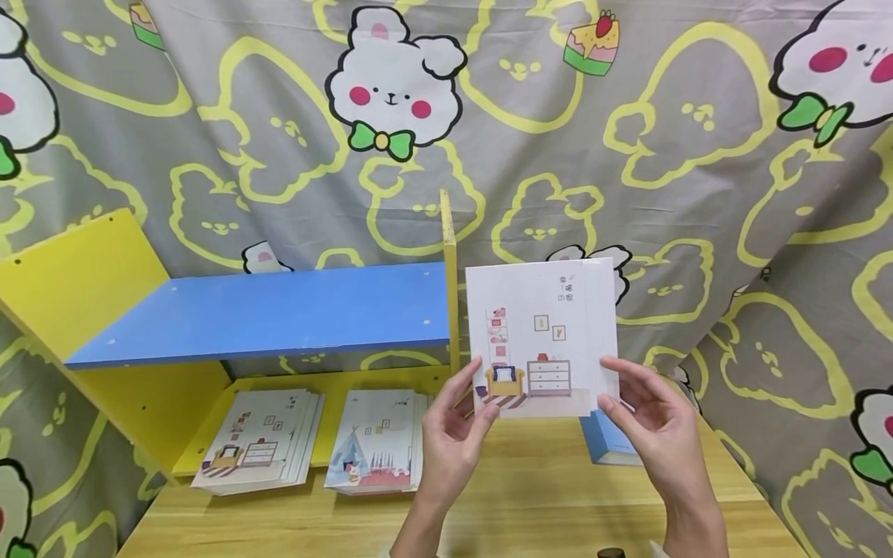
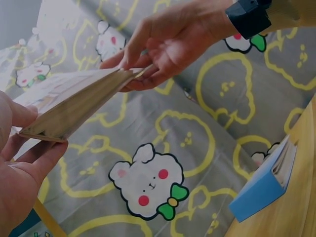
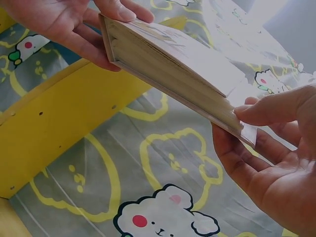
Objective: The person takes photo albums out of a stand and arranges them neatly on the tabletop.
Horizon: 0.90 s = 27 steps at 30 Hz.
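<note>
A white book (image 1: 533, 333) with a drawn yellow armchair and chest of drawers on its cover is held up above the wooden table, cover facing the head camera. My left hand (image 1: 452, 434) grips its left edge, thumb on the cover and fingers behind. At the opposite side my right hand (image 1: 663, 434) pinches the cover's right edge. In the right wrist view, the thick block of pages (image 3: 165, 69) shows between the covers, and the front cover stops short of the right thumb. The left wrist view shows the book's page edge (image 2: 81, 103) spanning both hands.
A yellow shelf unit with a blue board (image 1: 279, 314) stands at left. On its bottom level lie white books with an armchair cover (image 1: 254, 442) and others with a tent cover (image 1: 373, 442). A blue book (image 1: 610, 442) stands on the table (image 1: 530, 496) at right, before a patterned curtain (image 1: 279, 116).
</note>
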### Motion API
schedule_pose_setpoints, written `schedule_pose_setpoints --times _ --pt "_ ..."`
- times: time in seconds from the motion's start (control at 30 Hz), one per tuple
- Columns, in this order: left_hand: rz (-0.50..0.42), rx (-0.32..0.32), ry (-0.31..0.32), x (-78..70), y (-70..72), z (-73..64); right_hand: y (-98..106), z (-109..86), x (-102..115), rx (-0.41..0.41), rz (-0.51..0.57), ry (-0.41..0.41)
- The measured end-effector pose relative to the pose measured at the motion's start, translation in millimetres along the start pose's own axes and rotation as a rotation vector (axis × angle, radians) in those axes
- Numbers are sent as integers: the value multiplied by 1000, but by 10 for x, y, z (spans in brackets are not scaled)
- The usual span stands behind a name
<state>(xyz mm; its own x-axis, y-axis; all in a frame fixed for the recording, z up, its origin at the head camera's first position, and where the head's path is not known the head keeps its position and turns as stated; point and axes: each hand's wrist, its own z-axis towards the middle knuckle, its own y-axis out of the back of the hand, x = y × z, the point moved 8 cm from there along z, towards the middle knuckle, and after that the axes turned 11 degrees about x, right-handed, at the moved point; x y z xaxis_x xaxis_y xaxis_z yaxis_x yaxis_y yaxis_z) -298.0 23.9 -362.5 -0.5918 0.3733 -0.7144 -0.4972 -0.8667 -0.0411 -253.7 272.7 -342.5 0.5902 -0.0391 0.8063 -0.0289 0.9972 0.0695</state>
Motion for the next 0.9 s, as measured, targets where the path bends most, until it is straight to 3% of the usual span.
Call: schedule_pose_setpoints --times 0.63,0.9 --pt "-18 -8 19 92 2 -2 -5 5 -74 36 31 22" --pt "-9 -10 44 143 9 -12 12 9 -125 33 10 -24"
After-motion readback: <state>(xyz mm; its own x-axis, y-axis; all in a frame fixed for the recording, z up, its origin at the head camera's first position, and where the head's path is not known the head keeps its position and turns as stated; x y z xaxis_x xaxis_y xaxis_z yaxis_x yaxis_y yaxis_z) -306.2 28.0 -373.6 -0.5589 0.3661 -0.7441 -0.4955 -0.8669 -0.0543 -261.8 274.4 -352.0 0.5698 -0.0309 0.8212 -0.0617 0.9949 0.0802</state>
